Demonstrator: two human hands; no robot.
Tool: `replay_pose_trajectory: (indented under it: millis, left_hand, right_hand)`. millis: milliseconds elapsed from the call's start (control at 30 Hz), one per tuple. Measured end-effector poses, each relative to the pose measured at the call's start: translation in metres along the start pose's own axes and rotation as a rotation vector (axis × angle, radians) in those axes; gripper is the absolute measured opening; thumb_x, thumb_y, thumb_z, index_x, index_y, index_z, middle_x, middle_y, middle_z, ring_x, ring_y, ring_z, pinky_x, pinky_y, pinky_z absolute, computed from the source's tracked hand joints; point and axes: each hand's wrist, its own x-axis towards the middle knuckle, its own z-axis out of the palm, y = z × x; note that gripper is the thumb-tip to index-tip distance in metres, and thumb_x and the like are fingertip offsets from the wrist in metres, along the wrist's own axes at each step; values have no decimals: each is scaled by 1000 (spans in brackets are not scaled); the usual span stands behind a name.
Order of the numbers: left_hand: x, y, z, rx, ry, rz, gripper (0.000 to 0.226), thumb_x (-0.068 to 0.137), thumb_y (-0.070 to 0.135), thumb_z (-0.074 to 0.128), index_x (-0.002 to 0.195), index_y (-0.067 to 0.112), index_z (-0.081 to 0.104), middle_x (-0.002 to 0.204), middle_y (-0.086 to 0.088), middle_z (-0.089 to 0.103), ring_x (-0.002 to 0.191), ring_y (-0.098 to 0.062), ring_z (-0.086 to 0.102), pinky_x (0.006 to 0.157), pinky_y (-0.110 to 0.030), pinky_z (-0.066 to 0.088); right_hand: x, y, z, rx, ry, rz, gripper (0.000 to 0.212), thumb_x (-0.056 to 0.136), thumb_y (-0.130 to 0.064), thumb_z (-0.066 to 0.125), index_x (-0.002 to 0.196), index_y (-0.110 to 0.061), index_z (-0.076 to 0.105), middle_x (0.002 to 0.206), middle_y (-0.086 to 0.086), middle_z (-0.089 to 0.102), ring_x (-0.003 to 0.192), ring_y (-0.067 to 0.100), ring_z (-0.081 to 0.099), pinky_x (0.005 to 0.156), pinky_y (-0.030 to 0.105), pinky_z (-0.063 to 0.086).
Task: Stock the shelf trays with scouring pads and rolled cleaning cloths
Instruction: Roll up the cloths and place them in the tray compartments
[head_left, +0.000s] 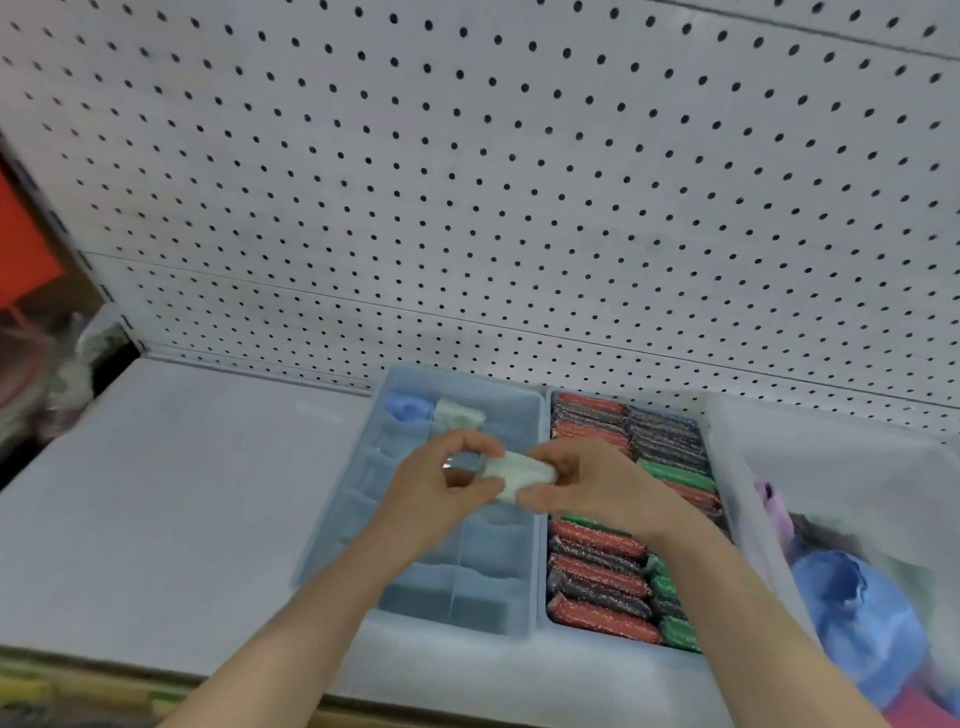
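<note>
Both my hands hold one pale green rolled cloth (519, 475) above the blue divided tray (511, 626). My left hand (441, 483) pinches its left end and my right hand (587, 486) grips its right end. In the tray's back row stand a blue rolled cloth (408, 406) and a pale green rolled cloth (460, 413); the other compartments that show are bare. Right of it, a second tray (540, 587) is packed with red, black and green scouring pads (597, 577).
A clear plastic bin (727, 447) at the right holds loose blue (852, 597) and purple cloths. White shelf surface (171, 519) spreads to the left. A white pegboard wall (467, 182) rises behind. Blurred clutter (47, 364) sits at far left.
</note>
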Motion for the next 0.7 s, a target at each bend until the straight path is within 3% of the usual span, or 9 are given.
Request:
replay_pose_trajectory:
  millis: [67, 133, 233, 333, 467, 533, 700]
  left_hand:
    - [9, -9, -10, 77, 4, 12, 32, 82, 5, 73, 94, 34, 66, 103, 14, 69, 87, -10, 70, 77, -31, 56]
    - [26, -20, -24, 255, 34, 84, 32, 84, 4, 70, 101, 31, 65, 106, 12, 68, 92, -4, 66, 81, -20, 50]
    - [62, -31, -39, 630, 28, 234, 33, 86, 4, 65, 115, 18, 67, 116, 5, 64, 106, -15, 61, 87, -18, 40]
    - [95, -34, -39, 835, -78, 259, 39, 90, 4, 58, 128, 12, 60, 132, -5, 57, 120, -24, 53, 95, -24, 36]
    - [118, -46, -37, 972, -189, 248, 40, 91, 9, 55, 130, 15, 58, 133, -4, 56, 122, -28, 50, 96, -39, 42]
    - [121, -53, -37, 996, -190, 241, 41, 91, 10, 54, 131, 19, 57, 133, -1, 56, 124, -25, 48, 97, -37, 42]
    - [123, -59, -38, 944, -129, 274, 36, 88, 9, 60, 122, 17, 65, 123, -3, 63, 119, -28, 52, 92, -37, 44]
  right_hand:
    - [18, 5, -5, -118, 139, 21, 13, 81, -23, 75, 91, -18, 69, 73, 3, 63, 62, 12, 53, 62, 30, 42]
    - [38, 5, -13, -354, 343, 23, 13, 83, -19, 68, 94, -21, 63, 76, -4, 63, 62, 9, 53, 59, 24, 40]
    - [72, 0, -13, -614, 509, 19, 20, 84, -13, 60, 102, -21, 58, 86, -2, 61, 75, 17, 56, 55, 23, 35]
    - [102, 3, 1, -868, 456, 123, 27, 84, -13, 59, 110, -20, 57, 100, 11, 56, 92, 30, 58, 65, 29, 37]
    - [120, 10, 18, -1194, 345, 171, 30, 85, -7, 57, 114, -15, 56, 111, 9, 64, 111, 29, 54, 87, 33, 40]
    - [126, 14, 21, -1275, 309, 167, 27, 86, -11, 58, 113, -16, 57, 110, 7, 68, 112, 28, 55, 93, 34, 36]
    - [135, 1, 19, -1378, 255, 175, 20, 86, -12, 59, 103, -22, 62, 104, 1, 69, 103, 24, 63, 89, 33, 38]
